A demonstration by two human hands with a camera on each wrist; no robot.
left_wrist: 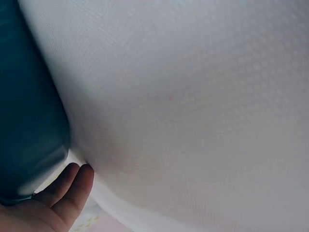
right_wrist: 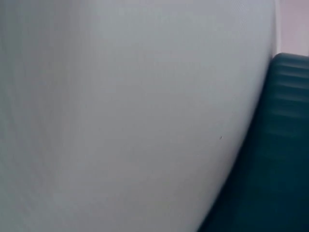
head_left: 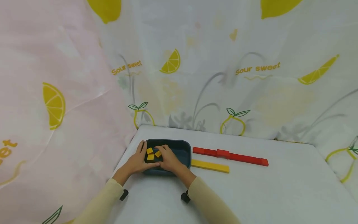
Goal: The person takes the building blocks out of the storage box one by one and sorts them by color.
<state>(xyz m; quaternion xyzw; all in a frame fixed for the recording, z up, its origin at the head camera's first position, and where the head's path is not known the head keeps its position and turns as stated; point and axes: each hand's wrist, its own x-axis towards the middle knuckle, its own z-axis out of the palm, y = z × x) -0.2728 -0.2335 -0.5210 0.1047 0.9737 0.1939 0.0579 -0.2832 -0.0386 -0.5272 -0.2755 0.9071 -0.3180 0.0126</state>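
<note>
A dark teal tray point(head_left: 183, 159) with rounded corners stands on the white table. Inside its left end lie several small yellow blocks point(head_left: 150, 157). My left hand point(head_left: 137, 161) rests at the tray's left end, fingers extended along the short side and thumb stretched over the near rim. In the left wrist view, two fingers point(left_wrist: 77, 191) lie against the outside of the tray point(left_wrist: 29, 111). Reaching into the tray, my right hand point(head_left: 168, 159) curls its fingers about one tilted yellow block point(head_left: 158, 154); its thumb is mostly hidden. The right wrist view shows only the tray's ribbed side point(right_wrist: 285, 145) and the white cloth.
Right of the tray lies a long red bar point(head_left: 243, 158) with a raised block near its middle. Nearer to me, a yellow bar point(head_left: 211, 166) lies with its left end close to the tray. A lemon-print curtain point(head_left: 201, 77) hangs behind and to the left.
</note>
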